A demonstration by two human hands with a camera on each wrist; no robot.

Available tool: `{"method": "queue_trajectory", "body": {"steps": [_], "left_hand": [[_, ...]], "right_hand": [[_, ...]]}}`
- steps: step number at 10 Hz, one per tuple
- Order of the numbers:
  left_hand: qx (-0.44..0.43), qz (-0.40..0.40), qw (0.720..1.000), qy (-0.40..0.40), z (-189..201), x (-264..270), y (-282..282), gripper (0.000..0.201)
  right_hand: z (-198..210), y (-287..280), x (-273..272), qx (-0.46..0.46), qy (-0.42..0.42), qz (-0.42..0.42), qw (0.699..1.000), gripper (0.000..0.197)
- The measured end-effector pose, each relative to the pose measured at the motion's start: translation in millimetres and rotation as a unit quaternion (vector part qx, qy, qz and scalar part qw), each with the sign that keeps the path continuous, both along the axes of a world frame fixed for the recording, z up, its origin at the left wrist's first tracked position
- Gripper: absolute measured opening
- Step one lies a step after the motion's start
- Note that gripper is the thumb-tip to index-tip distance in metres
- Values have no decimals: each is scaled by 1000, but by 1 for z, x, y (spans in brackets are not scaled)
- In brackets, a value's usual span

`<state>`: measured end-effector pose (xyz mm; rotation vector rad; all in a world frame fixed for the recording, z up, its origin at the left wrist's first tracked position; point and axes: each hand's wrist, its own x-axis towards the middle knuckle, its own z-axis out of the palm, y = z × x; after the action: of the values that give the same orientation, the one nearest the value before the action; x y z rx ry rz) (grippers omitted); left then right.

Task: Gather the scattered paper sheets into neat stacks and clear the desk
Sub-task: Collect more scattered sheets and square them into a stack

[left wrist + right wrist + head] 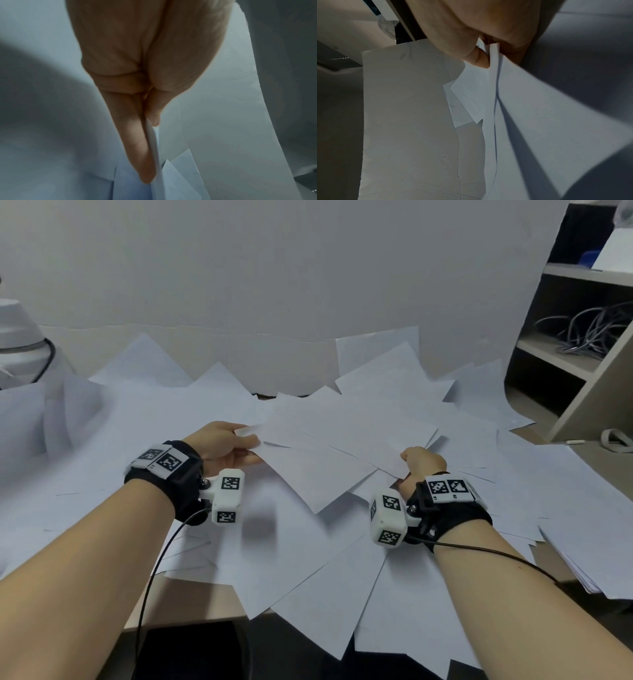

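While thin, smooth white paper sheets [239, 559] cover the beige desk [191, 601], I hold a loose bundle of white sheets [342, 440] above them, my left hand [222, 445] and right hand [423, 463] pinching its edges. The beige shelf unit [582, 392] contains grey cables [589, 330].

Loose sheets [318, 570] across desk [191, 597], shelf unit [579, 344] right, wall [274, 268] behind

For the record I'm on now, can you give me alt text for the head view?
Two bare hands hold a loose bunch of white sheets above a desk covered in scattered paper: the left hand pinches its left edge, the right hand its near right corner. A shelf unit holding cables stands at the right.
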<state>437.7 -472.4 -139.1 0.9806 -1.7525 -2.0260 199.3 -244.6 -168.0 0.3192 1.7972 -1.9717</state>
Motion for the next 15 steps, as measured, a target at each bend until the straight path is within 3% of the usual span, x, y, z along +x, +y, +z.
{"method": "queue_trajectory", "body": {"steps": [1, 3, 5, 6, 7, 8, 9, 10, 11, 12, 13, 14, 15], "left_hand": [[-11, 6, 1000, -10, 3, 17, -6, 20], [-46, 1, 998, -33, 1, 40, -24, 24], [-44, -36, 997, -59, -7, 30, -37, 29], [-50, -74, 993, -72, -6, 22, -38, 31], [-59, -91, 991, -75, 0, 14, -34, 30], [-61, -104, 989, -80, 3, 9, -32, 29], [-50, -104, 990, -83, 6, 6, -33, 35], [-47, -50, 996, -55, 17, 4, -40, 50], [-146, -46, 986, -70, 41, -3, -41, 112], [-237, -101, 958, -124, 61, -17, -37, 129], [-228, -158, 947, -164, 73, -29, -20, 104], [-169, -171, 958, -158, 68, -32, -2, 48], [-120, -154, 971, -137, 55, -30, 7, 30]], "right_hand": [[4, 13, 0, 85, 25, 87, 992, 42], [14, 42, -4, 59, 19, 189, 980, 13], [14, 46, -25, 107, 28, 293, 950, 40], [28, 38, -21, 116, 35, 323, 939, 21], [33, 28, -24, 176, 54, 354, 917, 35], [30, 13, -36, 255, 114, 374, 884, 49], [41, 7, -38, 250, 191, 359, 879, 51], [52, 9, -42, 182, 237, 344, 890, 50], [69, 11, -44, 115, 245, 357, 894, 38], [89, 13, -37, 82, 239, 395, 883, 31], [99, 14, -35, 73, 239, 426, 869, 32], [103, 15, -31, 74, 256, 426, 865, 30], [102, 15, -31, 69, 300, 386, 870, 28]]}}
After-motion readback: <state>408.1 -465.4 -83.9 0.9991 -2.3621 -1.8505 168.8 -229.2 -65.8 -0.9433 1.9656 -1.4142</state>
